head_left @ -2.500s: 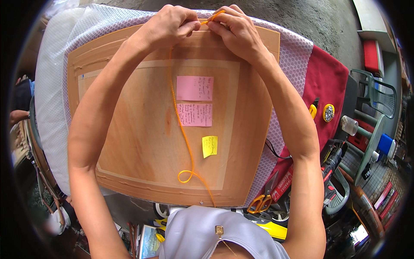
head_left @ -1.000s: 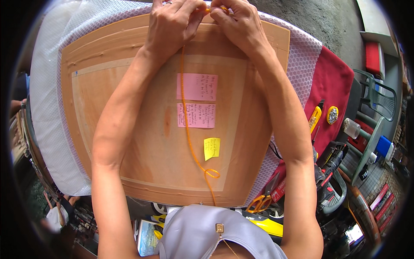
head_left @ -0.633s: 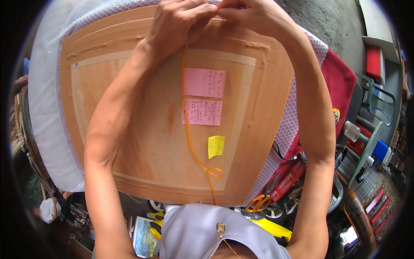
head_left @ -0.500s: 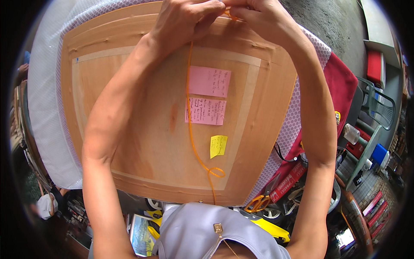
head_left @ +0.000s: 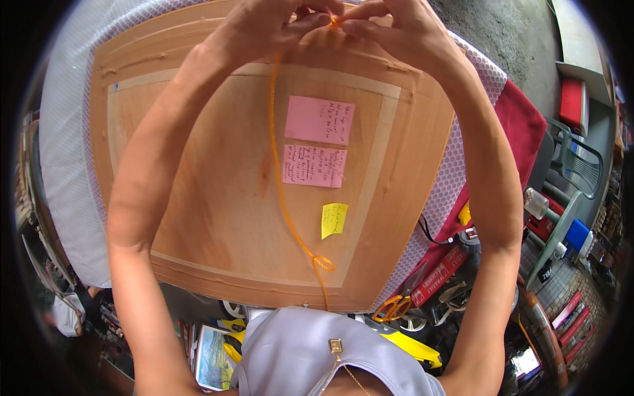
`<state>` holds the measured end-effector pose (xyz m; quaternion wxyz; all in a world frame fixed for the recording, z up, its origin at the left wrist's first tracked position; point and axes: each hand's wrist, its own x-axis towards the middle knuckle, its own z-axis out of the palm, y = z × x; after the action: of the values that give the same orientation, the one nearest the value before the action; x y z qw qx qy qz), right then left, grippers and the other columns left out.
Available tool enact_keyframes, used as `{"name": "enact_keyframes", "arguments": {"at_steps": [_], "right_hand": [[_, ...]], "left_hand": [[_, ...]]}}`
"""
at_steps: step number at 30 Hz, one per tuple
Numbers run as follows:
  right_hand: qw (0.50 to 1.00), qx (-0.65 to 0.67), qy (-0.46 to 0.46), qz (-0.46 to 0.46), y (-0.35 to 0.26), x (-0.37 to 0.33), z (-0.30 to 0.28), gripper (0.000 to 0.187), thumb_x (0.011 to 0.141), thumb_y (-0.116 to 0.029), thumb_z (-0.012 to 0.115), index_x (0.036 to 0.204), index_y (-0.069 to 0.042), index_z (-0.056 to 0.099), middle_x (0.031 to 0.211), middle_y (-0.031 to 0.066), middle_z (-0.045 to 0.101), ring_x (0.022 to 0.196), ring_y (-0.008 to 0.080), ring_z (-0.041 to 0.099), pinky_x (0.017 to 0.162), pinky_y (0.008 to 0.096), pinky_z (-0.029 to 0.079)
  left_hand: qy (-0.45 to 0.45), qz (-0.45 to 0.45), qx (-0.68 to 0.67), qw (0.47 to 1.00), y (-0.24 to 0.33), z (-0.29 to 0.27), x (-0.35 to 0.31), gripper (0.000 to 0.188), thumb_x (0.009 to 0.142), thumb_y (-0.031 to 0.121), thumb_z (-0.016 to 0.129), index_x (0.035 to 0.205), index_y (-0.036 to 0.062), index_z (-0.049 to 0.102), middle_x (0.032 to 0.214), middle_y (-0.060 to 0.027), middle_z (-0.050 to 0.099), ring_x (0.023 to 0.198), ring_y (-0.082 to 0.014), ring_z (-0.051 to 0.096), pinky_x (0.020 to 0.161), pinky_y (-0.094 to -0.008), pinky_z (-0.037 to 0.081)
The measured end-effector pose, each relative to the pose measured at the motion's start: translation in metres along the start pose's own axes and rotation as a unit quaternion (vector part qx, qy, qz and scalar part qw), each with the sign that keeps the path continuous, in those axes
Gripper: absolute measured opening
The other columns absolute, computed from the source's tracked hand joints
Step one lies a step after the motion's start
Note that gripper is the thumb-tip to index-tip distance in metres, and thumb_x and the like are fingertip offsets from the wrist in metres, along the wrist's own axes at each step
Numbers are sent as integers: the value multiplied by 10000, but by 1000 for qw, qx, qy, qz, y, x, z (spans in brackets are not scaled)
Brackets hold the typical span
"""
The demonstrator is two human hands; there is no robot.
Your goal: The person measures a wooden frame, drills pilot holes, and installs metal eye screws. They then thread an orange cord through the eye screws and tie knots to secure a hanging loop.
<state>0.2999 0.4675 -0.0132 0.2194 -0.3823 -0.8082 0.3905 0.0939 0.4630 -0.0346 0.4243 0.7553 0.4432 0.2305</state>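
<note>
Both my hands are raised at the top of the view, fingertips pinched together on the upper end of an orange cord. My left hand and my right hand meet at the cord's top end. The cord hangs down over a large wooden board and ends in a small knotted loop near the board's near edge. On the board are stuck two pink notes and a small yellow note.
The board lies on a white patterned cloth over a table. A red cloth is at the right. Orange-handled scissors, red tools and a green plastic chair sit at the lower right among clutter.
My hands have stayed pinched on the cord's top end while rising toward the top of the view. The hanging cord's loop has swung slightly along the board.
</note>
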Motion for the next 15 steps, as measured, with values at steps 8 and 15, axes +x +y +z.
{"name": "enact_keyframes", "arguments": {"at_steps": [8, 15], "right_hand": [[982, 187, 5, 22, 53, 1, 19, 445, 811, 49, 664, 1234, -28, 551, 917, 100, 712, 852, 130, 655, 759, 263, 524], [982, 100, 156, 47, 33, 0, 28, 220, 792, 0, 686, 998, -26, 612, 838, 58, 694, 773, 124, 619, 694, 284, 498]], "left_hand": [[124, 16, 1, 992, -4, 23, -5, 174, 831, 60, 638, 1001, 31, 661, 798, -44, 657, 697, -156, 604, 684, -310, 464], [174, 12, -5, 985, -2, 36, -6, 178, 841, 63, 639, 1015, 33, 662, 798, -40, 662, 694, -148, 605, 680, -305, 465]]}}
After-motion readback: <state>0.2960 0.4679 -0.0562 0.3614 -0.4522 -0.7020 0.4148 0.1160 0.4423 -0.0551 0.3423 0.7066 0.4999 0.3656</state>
